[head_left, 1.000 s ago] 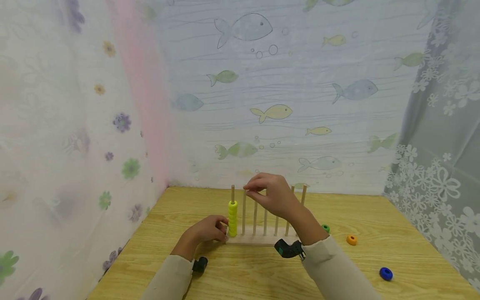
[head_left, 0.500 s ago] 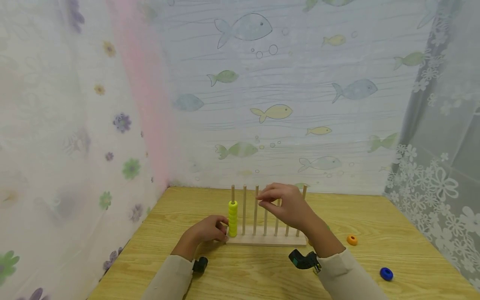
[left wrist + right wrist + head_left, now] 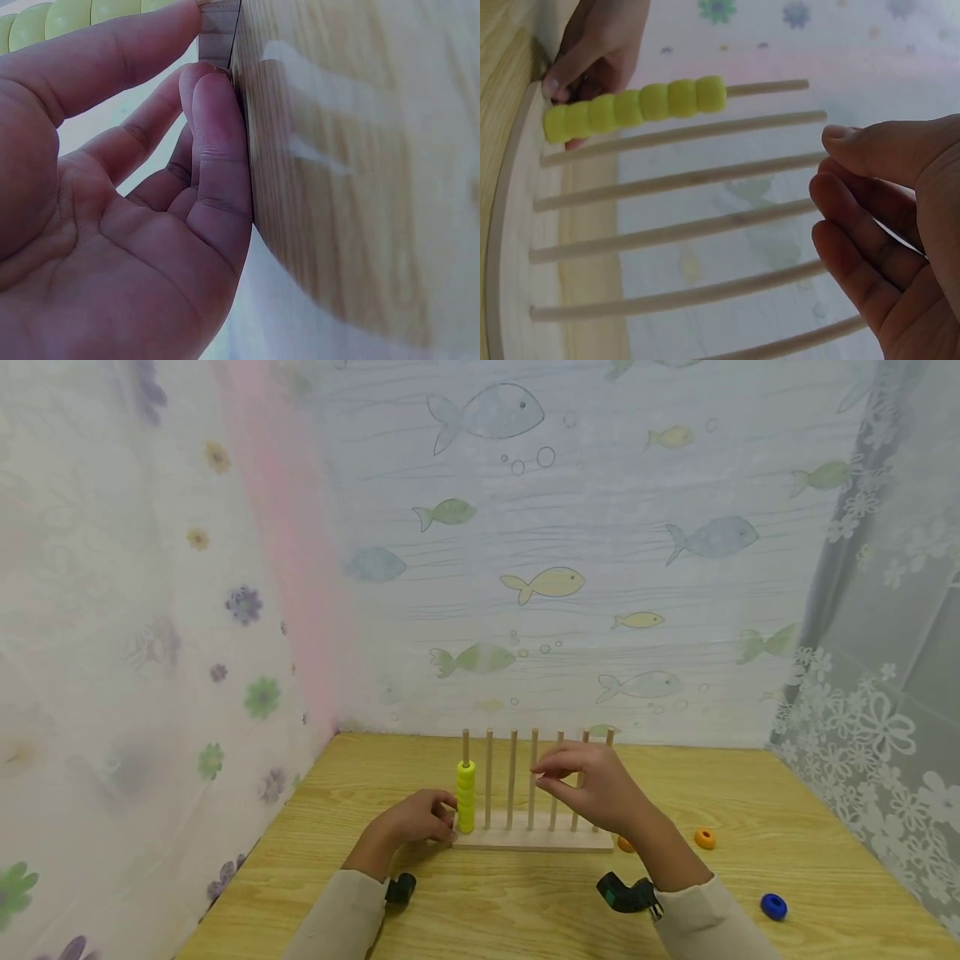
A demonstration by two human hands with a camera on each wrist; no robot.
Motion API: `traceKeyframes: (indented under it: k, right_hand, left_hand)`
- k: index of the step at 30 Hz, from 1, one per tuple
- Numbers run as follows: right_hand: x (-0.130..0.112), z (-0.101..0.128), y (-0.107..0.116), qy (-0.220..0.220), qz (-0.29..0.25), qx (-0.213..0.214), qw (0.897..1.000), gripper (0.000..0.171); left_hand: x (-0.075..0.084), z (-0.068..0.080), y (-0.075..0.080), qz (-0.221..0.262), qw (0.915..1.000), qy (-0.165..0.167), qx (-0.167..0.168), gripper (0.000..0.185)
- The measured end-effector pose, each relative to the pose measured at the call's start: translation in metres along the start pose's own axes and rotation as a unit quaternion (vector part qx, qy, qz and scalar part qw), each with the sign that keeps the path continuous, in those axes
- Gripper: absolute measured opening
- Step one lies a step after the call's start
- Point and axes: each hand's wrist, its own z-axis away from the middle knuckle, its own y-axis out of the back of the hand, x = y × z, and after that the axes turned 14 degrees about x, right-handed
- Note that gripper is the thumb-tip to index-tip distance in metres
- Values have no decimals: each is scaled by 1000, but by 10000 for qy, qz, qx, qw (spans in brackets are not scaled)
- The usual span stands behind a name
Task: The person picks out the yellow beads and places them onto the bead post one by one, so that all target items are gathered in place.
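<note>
A wooden rack (image 3: 532, 841) with several upright pegs stands on the table. Several yellow rings (image 3: 466, 796) are stacked on its leftmost peg. My left hand (image 3: 446, 827) pinches the left end of the rack's base; in the left wrist view, the left hand (image 3: 199, 45) has thumb and fingertips on the base end (image 3: 219, 30). My right hand (image 3: 543, 774) hovers in front of the middle pegs near their tops, holding nothing. In the right wrist view, the right hand (image 3: 826, 161) has relaxed fingers beside the peg tips, and the yellow rings (image 3: 637, 109) lie by the left hand (image 3: 592, 45).
Loose rings lie on the wooden table (image 3: 750, 793) right of the rack: one orange ring (image 3: 703, 838), another orange ring (image 3: 625, 844) by my right forearm, and a blue ring (image 3: 773, 906) near the front right. Patterned curtains enclose the table on three sides.
My right hand has moved rightward along the peg tops, from the second peg to the middle pegs, and a little lower. The left hand and rack have stayed still.
</note>
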Motion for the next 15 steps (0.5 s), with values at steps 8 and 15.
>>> traceKeyframes:
  k: [8,15]
  right_hand:
    - [8,17,4,63,-188,98,9998,22]
    - [13,30,9,-63,-225,79,9997,23]
  left_hand:
    - [0,0,0,-21,10000,-18,16,48]
    - [1,0,0,-4,10000,-6,9,48]
